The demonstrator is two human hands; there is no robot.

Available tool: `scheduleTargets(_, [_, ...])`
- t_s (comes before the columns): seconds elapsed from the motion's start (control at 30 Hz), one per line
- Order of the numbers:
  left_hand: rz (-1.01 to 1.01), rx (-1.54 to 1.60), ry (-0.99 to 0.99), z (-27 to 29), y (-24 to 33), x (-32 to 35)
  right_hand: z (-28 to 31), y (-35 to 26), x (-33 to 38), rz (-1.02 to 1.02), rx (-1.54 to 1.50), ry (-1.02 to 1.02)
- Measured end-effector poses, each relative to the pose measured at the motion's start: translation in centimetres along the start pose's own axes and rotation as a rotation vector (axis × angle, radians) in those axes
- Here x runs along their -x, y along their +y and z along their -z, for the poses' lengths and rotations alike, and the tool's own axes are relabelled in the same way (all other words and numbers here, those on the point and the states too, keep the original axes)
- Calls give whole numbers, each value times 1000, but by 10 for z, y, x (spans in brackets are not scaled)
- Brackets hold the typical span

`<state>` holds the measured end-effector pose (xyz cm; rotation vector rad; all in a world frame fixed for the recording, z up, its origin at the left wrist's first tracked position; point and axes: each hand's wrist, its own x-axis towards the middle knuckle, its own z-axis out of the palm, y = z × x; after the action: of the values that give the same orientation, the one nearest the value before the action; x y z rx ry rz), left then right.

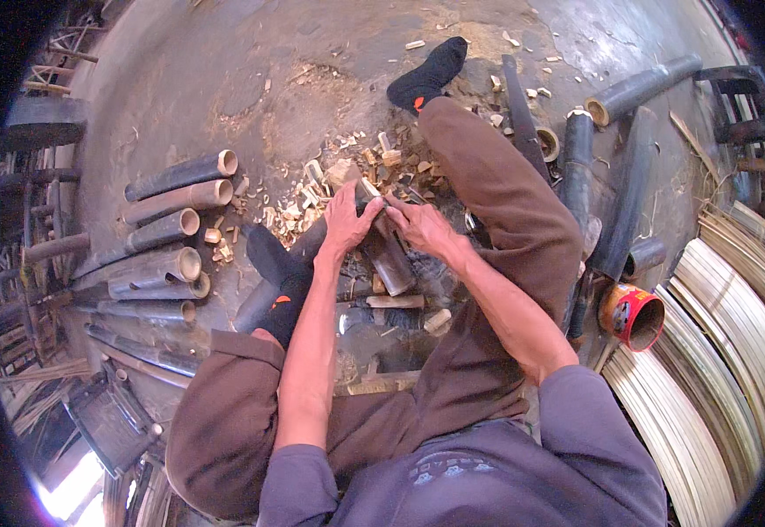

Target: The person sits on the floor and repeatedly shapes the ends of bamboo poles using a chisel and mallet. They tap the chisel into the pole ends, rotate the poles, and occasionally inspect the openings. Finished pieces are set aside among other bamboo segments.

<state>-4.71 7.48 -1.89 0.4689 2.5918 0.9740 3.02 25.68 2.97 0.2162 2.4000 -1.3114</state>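
Between my legs a dark brown bamboo piece (388,262) slants up and away, its pale far end by a light wood block (340,173). My left hand (347,220) is closed round the bamboo's upper part from the left, thumb on top. From the right, my right hand (422,228) grips the same piece, its fingers bent against the side near the far end. Whether a small blade sits in the right fingers cannot be made out. Pale wood chips (290,215) lie scattered about the far end.
Cut bamboo tubes (180,178) lie in a row at left. Longer dark bamboo poles (627,193) rest at right, beside a red and yellow tin (633,316) and stacked pale bamboo strips (707,351). My socked feet (431,75) flank the chips.
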Motion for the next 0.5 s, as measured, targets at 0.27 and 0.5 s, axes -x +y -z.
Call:
scheduleTargets(0.27, [195,-263,86,-18,30,-12,-5,16,-44,-131,68,67])
scheduleTargets(0.5, [89,-481,72,-12,45,10,-10,24,-24,-113,-110,182])
